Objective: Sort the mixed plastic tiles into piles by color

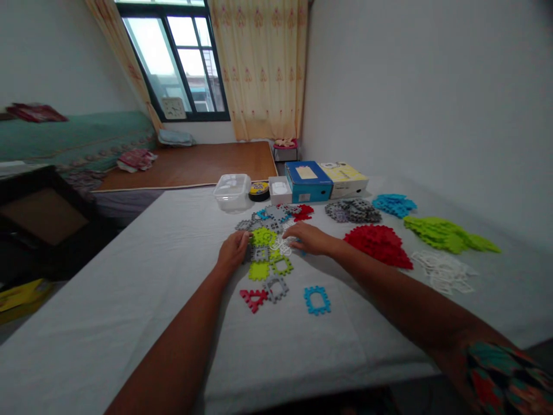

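Both arms reach out over a table covered in a white cloth (pixel 129 323). My left hand (pixel 233 249) is curled around the left edge of a joined cluster of plastic interlocking tiles, gripping a grey tile (pixel 260 253) below a lime-green tile (pixel 263 236). My right hand (pixel 307 237) lies palm down on the cluster's right side, fingers pressed on a white tile (pixel 283 246). Loose pieces lie nearer to me: a red triangle tile (pixel 254 299), a grey square tile (pixel 276 287) and a blue square tile (pixel 317 300).
Sorted tile piles lie to the right: red (pixel 378 243), lime green (pixel 447 233), white (pixel 443 271), grey (pixel 353 211), blue (pixel 394 203). Behind the cluster stand a clear plastic tub (pixel 233 192), a blue box (pixel 308 180) and a yellow box (pixel 344 177). Beds and a window are beyond.
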Available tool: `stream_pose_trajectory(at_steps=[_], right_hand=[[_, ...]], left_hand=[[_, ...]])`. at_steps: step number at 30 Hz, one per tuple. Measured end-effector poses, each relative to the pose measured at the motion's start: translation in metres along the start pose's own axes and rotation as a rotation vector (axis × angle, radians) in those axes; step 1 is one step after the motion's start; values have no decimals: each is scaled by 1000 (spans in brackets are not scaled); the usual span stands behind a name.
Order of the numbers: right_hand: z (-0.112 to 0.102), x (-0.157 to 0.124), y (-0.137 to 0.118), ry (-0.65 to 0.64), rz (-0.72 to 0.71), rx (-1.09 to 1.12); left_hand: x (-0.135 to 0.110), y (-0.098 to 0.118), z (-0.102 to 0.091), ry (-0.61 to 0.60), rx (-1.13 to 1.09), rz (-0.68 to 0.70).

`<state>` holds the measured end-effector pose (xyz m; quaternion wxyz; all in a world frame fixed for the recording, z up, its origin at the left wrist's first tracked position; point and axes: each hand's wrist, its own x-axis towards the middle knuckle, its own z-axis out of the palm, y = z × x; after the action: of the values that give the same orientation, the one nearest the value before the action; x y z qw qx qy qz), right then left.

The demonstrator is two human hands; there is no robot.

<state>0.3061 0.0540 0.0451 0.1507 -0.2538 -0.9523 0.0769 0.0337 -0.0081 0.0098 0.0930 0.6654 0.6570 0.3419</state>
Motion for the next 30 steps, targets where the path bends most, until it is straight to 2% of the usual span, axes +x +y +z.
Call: stream_pose_trajectory(at_steps=[4,7,11,14,17,20,24,27,30], right_hand=[[6,6,-23,42,-53,27],[-1,5,-49,-51,-128,86],[-2,-5,-80,-142,-308,87],[2,-12,-91,-180,-373,29],[0,-15,-90,-210,-340,72],[-15,-15,-70,-136,-201,127],[-50,-14,-4,17,102,47],[-73,-17,57,-15,345,-153],[-84,-27,101,-104,523,-310]], left_hand=[[0,1,1,-11,8,-11],[0,3,1,-24,11,-4],[0,4,0,-29,22,-4],[-1,3,1,-21,22,-12],[0,2,1,-12,7,-14],[0,1,0,-16,3,-9],[0,3,0,-20,-9,-7],[0,4,0,-16,-21,-8],[1,4,1,-18,-26,-3]])
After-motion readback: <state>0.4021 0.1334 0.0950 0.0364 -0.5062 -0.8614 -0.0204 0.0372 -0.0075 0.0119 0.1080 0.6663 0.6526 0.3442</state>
